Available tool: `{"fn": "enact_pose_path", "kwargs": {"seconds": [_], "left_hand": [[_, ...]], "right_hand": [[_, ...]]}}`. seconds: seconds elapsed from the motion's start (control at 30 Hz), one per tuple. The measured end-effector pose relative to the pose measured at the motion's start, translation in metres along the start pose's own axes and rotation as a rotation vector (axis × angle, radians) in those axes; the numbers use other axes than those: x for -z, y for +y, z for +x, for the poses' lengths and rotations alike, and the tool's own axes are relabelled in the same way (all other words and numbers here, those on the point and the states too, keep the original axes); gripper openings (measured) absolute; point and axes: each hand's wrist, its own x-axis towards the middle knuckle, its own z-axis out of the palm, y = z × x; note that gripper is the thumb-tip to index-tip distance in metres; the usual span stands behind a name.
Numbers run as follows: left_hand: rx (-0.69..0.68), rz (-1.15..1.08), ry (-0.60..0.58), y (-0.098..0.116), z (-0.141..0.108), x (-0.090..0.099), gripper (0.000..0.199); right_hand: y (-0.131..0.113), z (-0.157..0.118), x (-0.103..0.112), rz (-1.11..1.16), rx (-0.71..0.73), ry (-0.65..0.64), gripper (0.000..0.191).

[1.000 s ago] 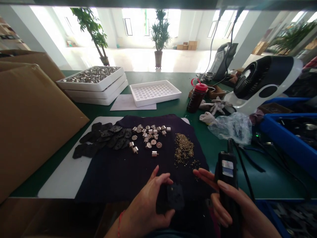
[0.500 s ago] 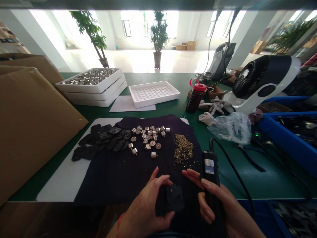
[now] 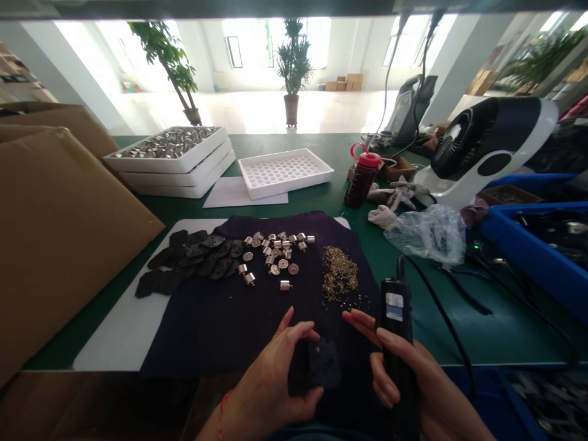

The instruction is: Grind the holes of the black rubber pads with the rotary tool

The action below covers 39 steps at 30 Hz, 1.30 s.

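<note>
Two risks sat right at the fingertips: the black corded handheld power tool (image 3: 395,324) might have slipped from a partly open grip, and the small matte-black perforated plate (image 3: 324,365) might have turned, steadied as it was by bare fingers alone. The curled fingers (image 3: 301,332) of the left hand (image 3: 271,383) were clamped around the plate's edges. The right hand (image 3: 429,383) wrapped its lower fingers around the tool, while its extended forefinger (image 3: 361,320) stood apart, touching nothing that could be seen. Both hands were over a dark navy cloth (image 3: 206,331) laid on a white board (image 3: 110,331). Just beyond them lay a heap of brass-coloured granules (image 3: 340,275); farther left were scattered silver metal cylinders (image 3: 275,254) and overlapping black plates (image 3: 193,260). Stacked white trays of silver parts (image 3: 172,165) stood at the far left of the green workbench (image 3: 312,196).
</note>
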Motion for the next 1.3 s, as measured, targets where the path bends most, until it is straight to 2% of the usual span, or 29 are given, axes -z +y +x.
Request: {"fn": "enact_pose_path", "kwargs": {"seconds": [0.1, 0.27, 0.5, 0.6, 0.8, 0.9, 1.07, 1.17, 1.3], "left_hand": [[0.001, 0.002, -0.002, 0.0, 0.0, 0.0, 0.105], [-0.004, -0.01, 0.008, 0.0, 0.001, 0.0, 0.105], [0.009, -0.005, 0.001, 0.0, 0.0, 0.002, 0.105], [0.006, -0.006, -0.004, 0.001, 0.001, 0.003, 0.105], [0.016, -0.003, -0.01, 0.002, 0.001, 0.002, 0.105], [0.026, 0.0, -0.015, 0.003, 0.001, 0.003, 0.105], [0.03, 0.018, -0.032, 0.003, 0.002, 0.006, 0.107], [0.041, 0.003, -0.005, -0.003, -0.002, -0.001, 0.106], [0.036, -0.039, 0.074, -0.011, -0.009, -0.013, 0.106]], "right_hand": [[-0.005, -0.01, 0.003, 0.005, -0.027, -0.016, 0.078], [-0.021, -0.012, 0.022, 0.022, 0.023, 0.047, 0.08], [0.001, -0.022, 0.023, -0.048, -0.045, 0.07, 0.082], [0.007, -0.029, 0.033, -0.063, -0.063, 0.058, 0.085], [-0.003, -0.04, 0.057, -0.067, -0.034, 0.052, 0.082], [-0.009, -0.037, 0.052, -0.061, -0.021, 0.065, 0.084], [-0.006, -0.03, 0.026, -0.084, -0.002, 0.096, 0.093], [-0.003, -0.027, 0.018, -0.118, 0.011, 0.101, 0.1], [-0.003, -0.026, 0.019, -0.161, 0.019, 0.078, 0.104]]}}
